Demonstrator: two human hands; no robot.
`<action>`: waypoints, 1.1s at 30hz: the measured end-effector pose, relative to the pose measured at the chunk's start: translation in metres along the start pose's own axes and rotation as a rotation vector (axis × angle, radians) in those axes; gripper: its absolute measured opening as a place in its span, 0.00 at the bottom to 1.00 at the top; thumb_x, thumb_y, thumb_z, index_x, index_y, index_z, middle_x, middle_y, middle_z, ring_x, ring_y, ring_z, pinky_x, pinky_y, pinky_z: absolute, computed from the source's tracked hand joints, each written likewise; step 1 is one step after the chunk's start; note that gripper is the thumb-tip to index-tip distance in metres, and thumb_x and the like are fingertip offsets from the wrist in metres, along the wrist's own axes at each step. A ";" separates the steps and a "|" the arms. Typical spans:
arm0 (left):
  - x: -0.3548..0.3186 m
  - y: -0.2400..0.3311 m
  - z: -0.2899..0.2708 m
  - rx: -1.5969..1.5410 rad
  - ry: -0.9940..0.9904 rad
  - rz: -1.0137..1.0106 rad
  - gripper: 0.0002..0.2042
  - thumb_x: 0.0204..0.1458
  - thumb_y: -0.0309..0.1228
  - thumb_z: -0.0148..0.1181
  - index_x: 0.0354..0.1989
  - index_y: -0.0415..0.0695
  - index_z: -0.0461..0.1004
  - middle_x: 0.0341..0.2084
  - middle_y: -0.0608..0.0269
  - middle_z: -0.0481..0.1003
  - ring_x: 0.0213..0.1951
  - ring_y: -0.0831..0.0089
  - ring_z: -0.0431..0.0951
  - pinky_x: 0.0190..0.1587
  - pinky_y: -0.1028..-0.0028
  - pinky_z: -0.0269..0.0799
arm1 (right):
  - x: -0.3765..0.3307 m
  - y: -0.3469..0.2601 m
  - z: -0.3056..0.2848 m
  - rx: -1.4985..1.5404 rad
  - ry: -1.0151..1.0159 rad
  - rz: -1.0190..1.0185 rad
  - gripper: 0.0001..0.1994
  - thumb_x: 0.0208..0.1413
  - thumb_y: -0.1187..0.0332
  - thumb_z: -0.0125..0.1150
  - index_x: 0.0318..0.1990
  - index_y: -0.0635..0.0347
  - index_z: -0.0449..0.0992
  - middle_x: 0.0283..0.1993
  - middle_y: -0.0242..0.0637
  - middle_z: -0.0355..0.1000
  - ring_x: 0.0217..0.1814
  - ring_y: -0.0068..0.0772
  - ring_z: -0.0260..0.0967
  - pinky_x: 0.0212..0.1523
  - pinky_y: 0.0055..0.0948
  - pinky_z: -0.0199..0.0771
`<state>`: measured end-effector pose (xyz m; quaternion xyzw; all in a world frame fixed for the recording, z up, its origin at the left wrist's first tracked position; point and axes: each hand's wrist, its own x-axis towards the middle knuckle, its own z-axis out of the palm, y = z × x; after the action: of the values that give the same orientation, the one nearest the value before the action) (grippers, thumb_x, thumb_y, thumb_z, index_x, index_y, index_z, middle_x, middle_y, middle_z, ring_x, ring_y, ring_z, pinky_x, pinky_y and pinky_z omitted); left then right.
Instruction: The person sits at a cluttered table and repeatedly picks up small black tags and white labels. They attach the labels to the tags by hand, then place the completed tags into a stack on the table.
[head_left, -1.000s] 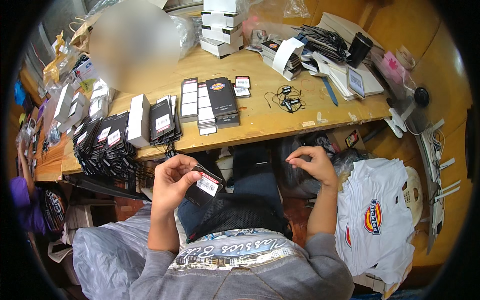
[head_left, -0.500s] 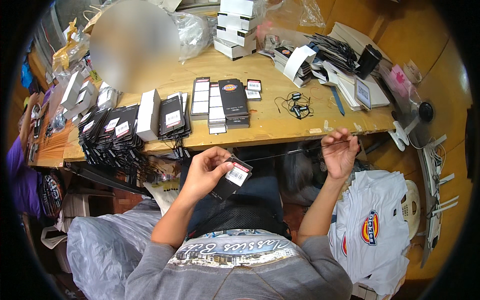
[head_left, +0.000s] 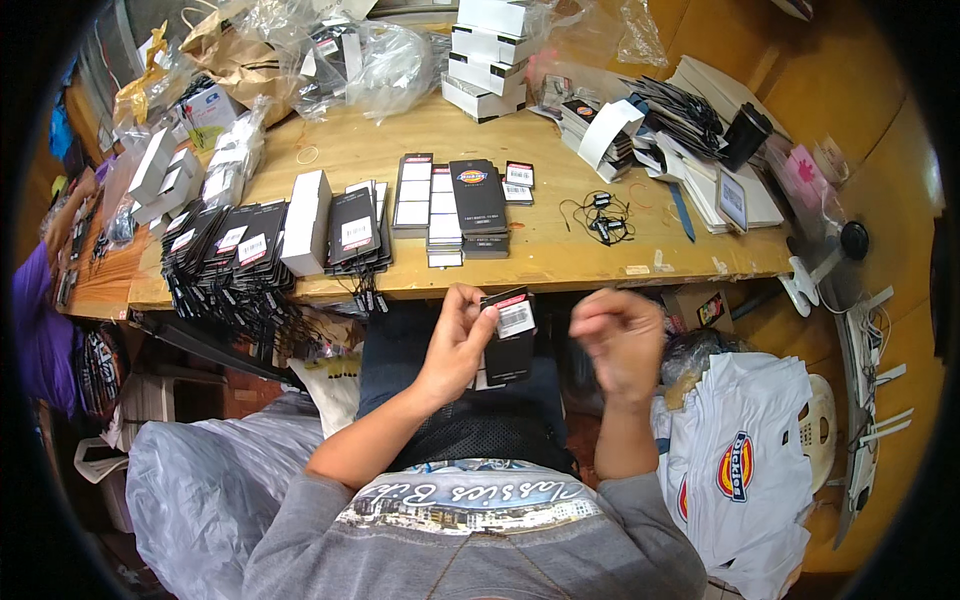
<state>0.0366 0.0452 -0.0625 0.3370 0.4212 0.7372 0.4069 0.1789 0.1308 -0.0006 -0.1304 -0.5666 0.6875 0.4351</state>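
Observation:
My left hand (head_left: 458, 345) pinches black hang tags (head_left: 509, 358) between thumb and fingers, above my lap. The upper tag carries a white barcode sticker (head_left: 514, 318) with a red strip at its top edge. To the right of the tags, my right hand (head_left: 622, 340) is raised with bent fingers. Motion smears its fingertips, and no string shows between the hands. On the table ahead lie stacks of printed black tags (head_left: 480, 200) and sheets of white stickers (head_left: 413, 212). A small tangle of black strings (head_left: 605, 218) lies to their right.
Strung tags (head_left: 235, 245) hang over the table's front edge at left, beside a white box (head_left: 306, 222). More white boxes (head_left: 485, 75) are stacked at the back. White shirts (head_left: 735, 470) are piled on the right; grey plastic (head_left: 200, 500) fills the lower left.
My left hand has moved right with the tags, now held more upright. The black string stretched between my hands no longer shows. My right hand has come closer to the tags and lower.

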 end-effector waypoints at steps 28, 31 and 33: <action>0.005 0.027 0.022 0.482 0.189 0.247 0.08 0.38 0.20 0.58 0.29 0.35 0.71 0.23 0.65 0.73 0.26 0.86 0.69 0.29 0.84 0.66 | -0.003 0.039 0.010 -0.438 0.185 -0.128 0.03 0.40 0.80 0.57 0.24 0.68 0.70 0.21 0.26 0.64 0.20 0.10 0.56 0.20 0.10 0.56; 0.004 0.026 0.024 0.540 0.188 0.338 0.08 0.37 0.19 0.58 0.29 0.36 0.71 0.23 0.62 0.74 0.26 0.83 0.71 0.29 0.82 0.67 | -0.002 0.035 0.015 -0.424 0.198 -0.147 0.03 0.40 0.80 0.57 0.24 0.68 0.69 0.21 0.27 0.65 0.21 0.10 0.56 0.20 0.10 0.57; 0.002 0.025 0.023 0.618 0.169 0.378 0.09 0.36 0.19 0.58 0.29 0.36 0.71 0.23 0.60 0.74 0.27 0.80 0.73 0.29 0.81 0.68 | -0.002 0.034 0.015 -0.405 0.212 -0.136 0.02 0.40 0.80 0.56 0.24 0.67 0.69 0.20 0.26 0.65 0.20 0.10 0.56 0.20 0.10 0.57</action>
<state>0.0475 0.0471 -0.0297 0.4538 0.5864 0.6625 0.1062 0.1545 0.1197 -0.0264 -0.2480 -0.6517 0.5113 0.5024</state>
